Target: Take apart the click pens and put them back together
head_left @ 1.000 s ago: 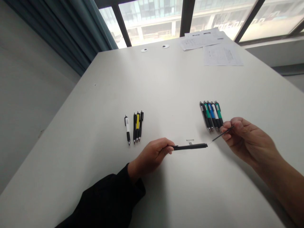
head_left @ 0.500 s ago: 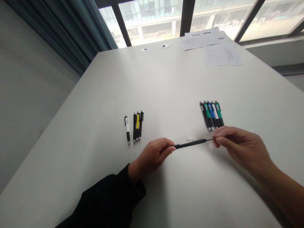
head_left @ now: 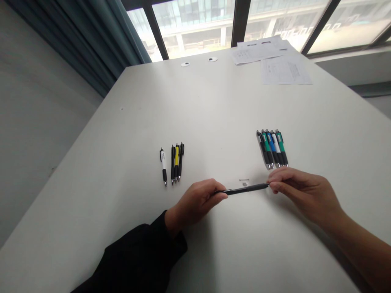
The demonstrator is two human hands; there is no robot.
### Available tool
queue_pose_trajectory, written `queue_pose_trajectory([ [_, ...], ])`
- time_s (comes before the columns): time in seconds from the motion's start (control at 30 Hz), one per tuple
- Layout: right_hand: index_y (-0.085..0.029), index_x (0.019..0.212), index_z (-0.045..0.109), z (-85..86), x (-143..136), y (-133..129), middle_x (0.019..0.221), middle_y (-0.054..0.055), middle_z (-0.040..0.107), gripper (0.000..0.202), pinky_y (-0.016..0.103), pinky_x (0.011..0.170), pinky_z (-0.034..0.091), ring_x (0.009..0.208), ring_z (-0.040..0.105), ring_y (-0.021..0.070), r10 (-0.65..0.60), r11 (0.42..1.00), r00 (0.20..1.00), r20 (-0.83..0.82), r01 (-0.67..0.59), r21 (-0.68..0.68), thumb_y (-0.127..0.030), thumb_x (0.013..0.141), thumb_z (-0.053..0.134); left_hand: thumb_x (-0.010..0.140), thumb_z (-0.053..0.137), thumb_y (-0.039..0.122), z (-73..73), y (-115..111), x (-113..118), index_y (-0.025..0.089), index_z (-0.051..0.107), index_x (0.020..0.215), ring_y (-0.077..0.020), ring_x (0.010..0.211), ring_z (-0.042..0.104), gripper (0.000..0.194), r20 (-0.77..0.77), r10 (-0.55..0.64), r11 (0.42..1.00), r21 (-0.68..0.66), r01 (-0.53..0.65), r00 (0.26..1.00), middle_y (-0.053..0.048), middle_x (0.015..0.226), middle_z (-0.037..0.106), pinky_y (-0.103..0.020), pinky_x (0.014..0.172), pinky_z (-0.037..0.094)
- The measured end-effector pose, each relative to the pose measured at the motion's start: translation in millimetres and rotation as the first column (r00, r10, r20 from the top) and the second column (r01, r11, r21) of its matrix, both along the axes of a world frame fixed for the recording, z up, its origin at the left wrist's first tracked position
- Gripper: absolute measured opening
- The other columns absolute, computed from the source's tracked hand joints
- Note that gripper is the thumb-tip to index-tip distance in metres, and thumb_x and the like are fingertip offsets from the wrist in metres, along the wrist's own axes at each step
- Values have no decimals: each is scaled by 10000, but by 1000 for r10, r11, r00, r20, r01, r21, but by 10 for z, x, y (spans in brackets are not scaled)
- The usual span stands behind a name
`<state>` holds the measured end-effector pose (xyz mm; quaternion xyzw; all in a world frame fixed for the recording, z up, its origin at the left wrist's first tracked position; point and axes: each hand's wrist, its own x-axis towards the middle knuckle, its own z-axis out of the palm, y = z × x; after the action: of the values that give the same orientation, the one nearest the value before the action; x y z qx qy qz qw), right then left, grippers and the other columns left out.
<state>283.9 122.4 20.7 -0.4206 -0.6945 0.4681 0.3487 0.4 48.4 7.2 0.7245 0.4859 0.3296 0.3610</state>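
My left hand point(head_left: 203, 200) is closed round the clip end of a black pen barrel point(head_left: 247, 189), which it holds level above the white table. At the barrel's other end, the thumb and forefinger of my right hand point(head_left: 301, 189) pinch the end of a thin dark pen refill point(head_left: 268, 184). Only a short bit of the refill shows; the rest is within the barrel or behind the fingers. Just beyond the barrel lie a small spring point(head_left: 244, 179) and a small metal piece point(head_left: 245, 184), probably the pen's tip.
Left of centre, a white pen point(head_left: 163, 167) lies beside a group of black and yellow pens point(head_left: 176, 162). A row of several coloured pens point(head_left: 271, 148) lies beyond my right hand. Papers point(head_left: 285, 73) and two white oval pieces point(head_left: 213, 59) are near the window.
My right hand has moved left, up to the barrel's end, and the refill has slid into the barrel. The barrel is slightly lower in view, and the small metal piece now shows.
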Motion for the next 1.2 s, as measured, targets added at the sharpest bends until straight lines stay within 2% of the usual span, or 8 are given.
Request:
queue_pose_trajectory([
  [0.17,-243,772,715,27,-35,-29,780,27,694,141,297,651,523,732,639,184,58,998,998,18,-59,15,-319,890,727,980,591,281,-7,-14,29,151,660,933,-131,694,582,154,11,101,994,38,-101,995,-31,812,673,-232,649,439],
  [0.37,-278,784,784,-19,-30,-35,821,18,760,49,289,699,579,764,701,190,-9,998,999,-31,11,54,-307,817,803,981,595,289,-41,-26,38,152,665,946,-142,740,606,158,38,71,997,17,-72,997,-45,859,685,-249,696,462],
  [0.43,-307,831,811,-45,-2,-24,878,13,780,29,287,745,591,809,721,191,-13,997,1000,-15,14,79,-305,803,818,982,592,291,-34,-24,38,154,666,950,-149,759,618,160,53,83,997,1,-83,995,-49,871,691,-256,711,470],
  [0.57,-321,1050,789,-92,32,19,911,12,764,220,276,697,583,780,712,174,36,991,998,47,-41,126,-301,831,795,978,592,273,-5,-9,40,161,668,961,-146,756,621,136,60,153,988,-14,-153,986,-33,852,692,-249,706,470],
  [0.73,-214,1016,761,-147,-73,87,961,67,736,128,303,733,555,822,690,184,88,915,957,277,-187,357,-208,915,682,977,582,247,-8,10,50,167,660,931,-127,721,591,121,63,259,966,-4,-260,964,-7,814,672,-229,678,453],
  [0.87,-195,1038,754,-183,-200,108,914,68,702,149,286,656,522,749,659,169,115,872,923,367,-271,408,-205,939,644,980,578,260,-37,16,66,169,660,937,-132,711,597,130,49,287,958,-1,-288,957,-6,798,673,-232,662,453],
  [1.0,-200,982,724,-210,-254,102,900,59,680,139,301,662,504,742,646,178,99,842,891,443,-312,439,-195,965,587,983,581,254,-49,21,47,175,661,966,-138,741,625,113,9,286,957,45,-286,958,-9,829,689,-238,686,469],
  [1.2,-182,956,608,-218,-158,114,881,60,602,100,307,684,500,751,614,185,-29,847,925,379,-179,501,-148,982,518,995,573,239,-59,34,-26,167,659,999,-169,843,653,113,-63,312,939,175,-297,948,-50,914,701,-271,760,495],
])
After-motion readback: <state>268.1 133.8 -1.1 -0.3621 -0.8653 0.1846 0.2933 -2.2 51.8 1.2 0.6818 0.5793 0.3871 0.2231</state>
